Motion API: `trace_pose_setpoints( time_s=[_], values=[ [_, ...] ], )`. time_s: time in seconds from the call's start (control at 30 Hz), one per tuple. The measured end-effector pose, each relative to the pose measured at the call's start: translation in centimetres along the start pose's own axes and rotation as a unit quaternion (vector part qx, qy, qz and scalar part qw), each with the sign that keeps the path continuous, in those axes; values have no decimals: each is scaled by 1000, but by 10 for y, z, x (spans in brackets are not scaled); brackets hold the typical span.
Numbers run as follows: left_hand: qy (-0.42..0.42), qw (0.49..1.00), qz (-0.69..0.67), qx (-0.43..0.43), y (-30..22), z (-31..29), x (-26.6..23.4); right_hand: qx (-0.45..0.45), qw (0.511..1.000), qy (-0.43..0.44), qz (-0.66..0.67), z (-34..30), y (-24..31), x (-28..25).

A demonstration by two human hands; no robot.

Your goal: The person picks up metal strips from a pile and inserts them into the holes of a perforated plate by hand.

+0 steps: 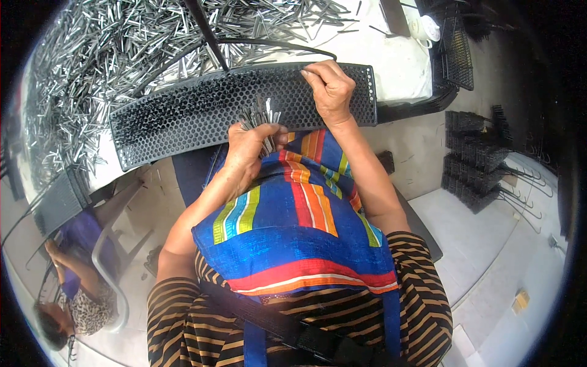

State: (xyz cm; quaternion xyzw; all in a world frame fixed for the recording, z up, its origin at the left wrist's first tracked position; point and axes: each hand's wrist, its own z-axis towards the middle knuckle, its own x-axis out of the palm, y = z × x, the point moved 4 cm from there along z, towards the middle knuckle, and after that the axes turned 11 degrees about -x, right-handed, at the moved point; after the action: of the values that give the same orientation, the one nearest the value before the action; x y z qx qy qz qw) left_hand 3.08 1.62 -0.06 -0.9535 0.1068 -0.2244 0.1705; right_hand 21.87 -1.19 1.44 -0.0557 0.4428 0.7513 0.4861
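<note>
A long black perforated tray (202, 131), dotted with rows of round holes, lies across the table edge in front of me. Many of its holes on the left and along the far side are filled with dark pieces; those nearer me look open. My left hand (247, 147) is closed around a bundle of thin grey metal strips (260, 116) at the tray's near edge. Over the tray's right part, my right hand (333, 92) is pinched, thumb against fingers. Whatever sits between those fingertips is too small to make out.
Loose metal strips (140, 43) cover much of the white table. A dark rod (205, 33) and a curved black handle stand by the tray's far edge. A white cup (427, 29) is at far right. Black racks with hooks (474, 162) sit right; a co-worker (92, 306) sits lower left.
</note>
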Motion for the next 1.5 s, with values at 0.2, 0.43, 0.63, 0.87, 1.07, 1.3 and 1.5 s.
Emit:
trace_pose_setpoints(
  time_s=[0.2,0.43,0.63,0.87,1.07,1.3,1.5],
  values=[
    [-10,1000,1,2,-1,0,1,-79,994,42,-67,3,9,3],
    [26,999,-23,3,0,8,1,-11,999,47,-19,-8,6,6],
    [31,999,-26,9,-1,12,5,75,994,19,76,-14,5,3],
    [32,999,-19,8,3,13,10,394,824,167,370,-46,33,19],
    [35,999,-9,8,-1,8,14,421,805,78,411,-53,24,16],
    [2,1000,-4,12,4,10,8,243,928,-148,240,-30,-14,-15],
    [13,1000,8,9,3,8,10,186,966,-76,163,-24,-27,-17]
  ],
)
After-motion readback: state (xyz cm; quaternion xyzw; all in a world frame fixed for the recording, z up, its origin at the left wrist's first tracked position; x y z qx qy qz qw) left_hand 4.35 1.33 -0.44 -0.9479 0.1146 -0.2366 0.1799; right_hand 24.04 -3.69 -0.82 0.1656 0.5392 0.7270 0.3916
